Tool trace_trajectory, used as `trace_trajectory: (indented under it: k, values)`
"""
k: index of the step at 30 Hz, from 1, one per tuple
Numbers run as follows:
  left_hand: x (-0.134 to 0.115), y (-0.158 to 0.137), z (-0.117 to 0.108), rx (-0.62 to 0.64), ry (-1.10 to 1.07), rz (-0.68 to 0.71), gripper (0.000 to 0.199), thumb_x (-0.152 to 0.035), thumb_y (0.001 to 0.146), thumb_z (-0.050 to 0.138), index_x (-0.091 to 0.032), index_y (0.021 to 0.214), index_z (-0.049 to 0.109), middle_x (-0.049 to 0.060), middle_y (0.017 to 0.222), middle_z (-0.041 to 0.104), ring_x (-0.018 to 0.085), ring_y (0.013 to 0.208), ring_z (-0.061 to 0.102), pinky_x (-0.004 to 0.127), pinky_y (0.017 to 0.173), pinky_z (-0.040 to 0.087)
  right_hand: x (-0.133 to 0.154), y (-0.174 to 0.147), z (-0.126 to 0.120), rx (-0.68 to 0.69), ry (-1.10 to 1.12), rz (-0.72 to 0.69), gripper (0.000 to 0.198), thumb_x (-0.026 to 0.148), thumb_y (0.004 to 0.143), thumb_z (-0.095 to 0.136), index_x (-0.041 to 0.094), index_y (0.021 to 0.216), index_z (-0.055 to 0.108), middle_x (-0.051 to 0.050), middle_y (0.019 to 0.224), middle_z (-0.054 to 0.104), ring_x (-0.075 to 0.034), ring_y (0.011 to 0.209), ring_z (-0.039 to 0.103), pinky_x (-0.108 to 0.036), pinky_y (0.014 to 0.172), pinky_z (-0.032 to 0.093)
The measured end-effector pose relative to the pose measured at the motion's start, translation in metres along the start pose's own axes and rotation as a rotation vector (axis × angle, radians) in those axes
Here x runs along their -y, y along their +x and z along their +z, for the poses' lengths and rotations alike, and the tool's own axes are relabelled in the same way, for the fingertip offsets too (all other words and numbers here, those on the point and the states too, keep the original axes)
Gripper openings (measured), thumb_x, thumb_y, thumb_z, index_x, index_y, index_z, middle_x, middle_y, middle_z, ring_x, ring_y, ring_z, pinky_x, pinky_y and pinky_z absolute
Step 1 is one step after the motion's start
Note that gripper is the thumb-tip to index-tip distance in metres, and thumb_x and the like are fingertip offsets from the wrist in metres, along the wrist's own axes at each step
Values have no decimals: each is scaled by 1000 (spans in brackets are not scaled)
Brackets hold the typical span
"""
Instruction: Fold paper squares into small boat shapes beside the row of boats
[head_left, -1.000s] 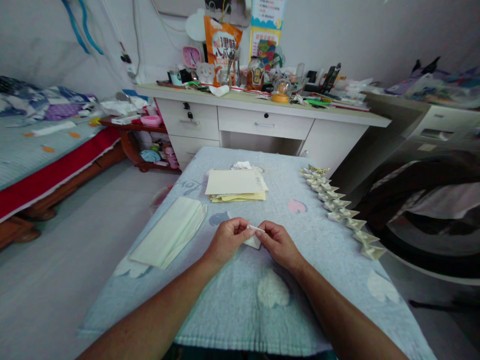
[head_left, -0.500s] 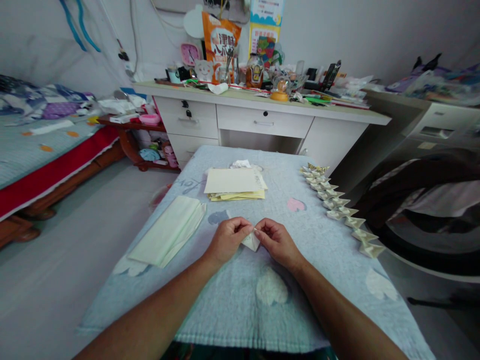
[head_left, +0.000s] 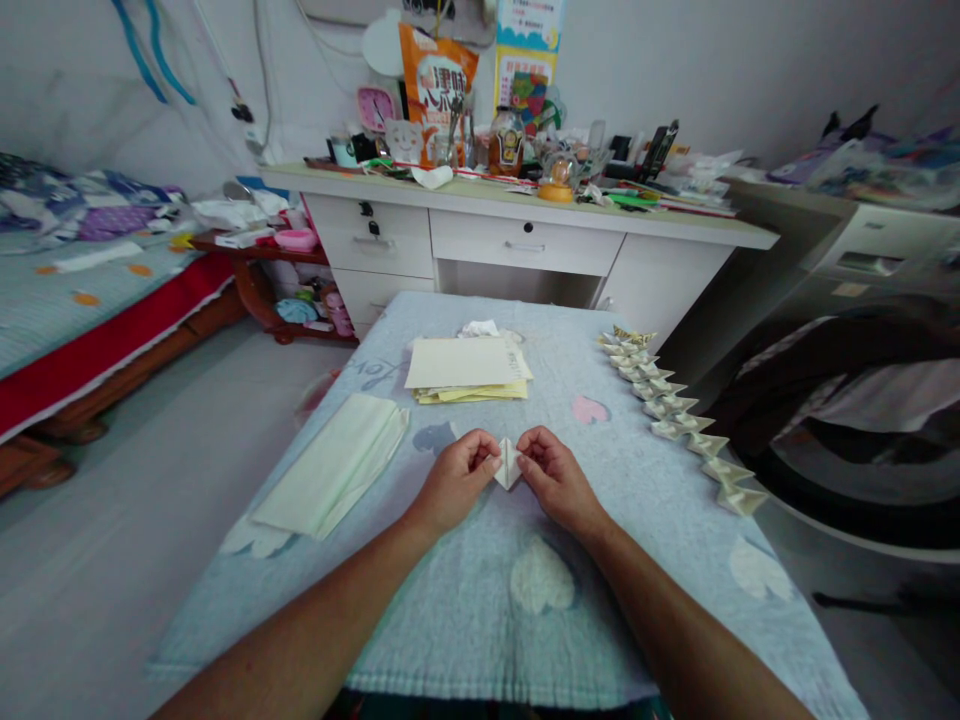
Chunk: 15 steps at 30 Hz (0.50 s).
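Observation:
Between my two hands is a small folded piece of white paper (head_left: 507, 466), diamond-shaped with a crease down its middle. My left hand (head_left: 465, 472) pinches its left corner between thumb and fingers. On the other side, my right hand (head_left: 552, 474) grips the right corner the same way. Beyond the hands lies a stack of cream and yellow paper sheets (head_left: 461, 362). To the left rests a pile of long pale green folded paper (head_left: 330, 465). A row of folded paper boats (head_left: 667, 405) runs along the table's right side.
A light blue cloth with heart patterns (head_left: 420, 620) covers the table. Crumpled white tissue (head_left: 480, 328) sits behind the stack. Farther back stands a cluttered white desk (head_left: 525, 245). A front-loading washing machine (head_left: 874, 250) is at the right, a bed (head_left: 112, 310) at the left.
The folded paper has turned so its creased face shows as a diamond. My fingertips have moved apart from the middle to its two side corners.

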<state>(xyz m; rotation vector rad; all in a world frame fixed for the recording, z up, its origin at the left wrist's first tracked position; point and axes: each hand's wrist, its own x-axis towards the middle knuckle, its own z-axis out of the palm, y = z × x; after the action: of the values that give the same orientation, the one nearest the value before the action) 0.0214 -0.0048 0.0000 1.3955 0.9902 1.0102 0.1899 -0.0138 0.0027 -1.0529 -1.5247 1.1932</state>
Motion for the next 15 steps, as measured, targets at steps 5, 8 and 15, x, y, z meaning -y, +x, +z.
trace_trajectory:
  k: [5, 8, 15]
  values:
    - [5, 0, -2, -10, 103, 27, 9, -25, 82, 57, -18, 88, 58, -2, 73, 59, 12, 67, 54, 21, 62, 38, 11, -2, -8, 67, -274, -102, 29, 4, 66, 48, 20, 91, 51, 1, 82, 53, -14, 75, 50, -26, 69, 39]
    - [5, 0, -3, -10, 134, 43, 10, -26, 83, 55, -18, 88, 59, -2, 73, 60, 12, 67, 55, 22, 62, 38, 14, -3, -10, 85, -387, -147, 33, 4, 67, 49, 20, 96, 51, -1, 89, 54, -17, 84, 51, -29, 77, 40]
    - [-3, -1, -6, -30, 252, 75, 13, -23, 84, 50, -19, 89, 61, -1, 74, 61, 14, 68, 55, 23, 63, 39, 12, -4, -13, 127, -574, -186, 32, 6, 71, 53, 20, 100, 52, -4, 93, 56, -19, 88, 49, -30, 79, 38]
